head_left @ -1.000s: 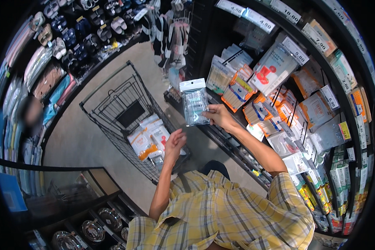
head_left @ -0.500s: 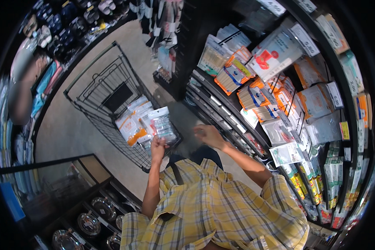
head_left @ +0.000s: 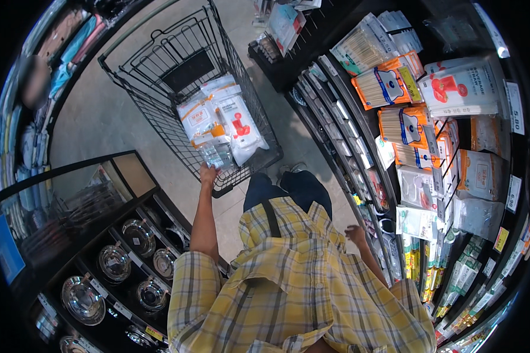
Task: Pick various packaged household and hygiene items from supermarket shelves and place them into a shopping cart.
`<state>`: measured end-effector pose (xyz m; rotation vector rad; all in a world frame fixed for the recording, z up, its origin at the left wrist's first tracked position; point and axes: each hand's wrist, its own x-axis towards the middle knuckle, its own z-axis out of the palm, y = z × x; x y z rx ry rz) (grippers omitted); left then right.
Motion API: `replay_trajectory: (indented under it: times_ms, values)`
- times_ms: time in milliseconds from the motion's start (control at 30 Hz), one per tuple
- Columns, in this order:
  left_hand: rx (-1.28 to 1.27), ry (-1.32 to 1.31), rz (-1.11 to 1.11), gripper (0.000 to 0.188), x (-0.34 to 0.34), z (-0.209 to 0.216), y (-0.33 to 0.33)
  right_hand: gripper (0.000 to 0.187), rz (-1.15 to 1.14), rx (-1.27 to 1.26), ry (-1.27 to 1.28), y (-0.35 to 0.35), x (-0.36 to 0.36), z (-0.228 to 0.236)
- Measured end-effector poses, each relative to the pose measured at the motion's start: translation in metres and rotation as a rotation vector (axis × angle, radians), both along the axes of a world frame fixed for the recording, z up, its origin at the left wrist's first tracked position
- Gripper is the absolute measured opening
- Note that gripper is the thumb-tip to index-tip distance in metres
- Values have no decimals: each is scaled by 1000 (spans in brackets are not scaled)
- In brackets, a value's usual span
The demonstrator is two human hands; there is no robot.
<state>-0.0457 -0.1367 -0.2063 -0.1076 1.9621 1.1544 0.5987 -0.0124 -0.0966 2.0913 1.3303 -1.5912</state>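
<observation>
At the cart's near end, my left hand [head_left: 207,175] is closed on the edge of a clear plastic pack [head_left: 219,156], whose contents I cannot make out. Just beyond it in the shopping cart [head_left: 267,160] lie a white pack with an orange band [head_left: 199,125] and a white pack with a red print [head_left: 239,125]. My right hand [head_left: 355,235] hangs low beside my body, near the right-hand shelf, its fingers loosely apart and holding nothing.
Hanging packs of wooden sticks [head_left: 380,87] and a large pack of straws [head_left: 462,88] fill the shelf on the right. Round metal dishes [head_left: 115,263] stand on the rack at lower left. Folded cloths [head_left: 76,44] line the upper left.
My left hand has moved left and down with the clear pack, now low in the cart. The right hand has dropped to my side. The white pack with red print now shows fully.
</observation>
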Motion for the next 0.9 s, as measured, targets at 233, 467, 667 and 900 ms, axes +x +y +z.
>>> replay_trajectory:
  times_ms: [233,467,667,900]
  values:
    - [-135,-219,75,46,8,-58,-4,25,-143,-107,-204,-83,-5,96]
    - [-202,-208,80,45,13,-80,21,37,-83,-158,-389,-147,22,122]
    - [-522,273,-281,58,7,-100,12,39,-54,-201,-426,-153,22,141]
    - [-476,262,-278,74,19,-116,24,36,-47,-209,-456,-165,38,150]
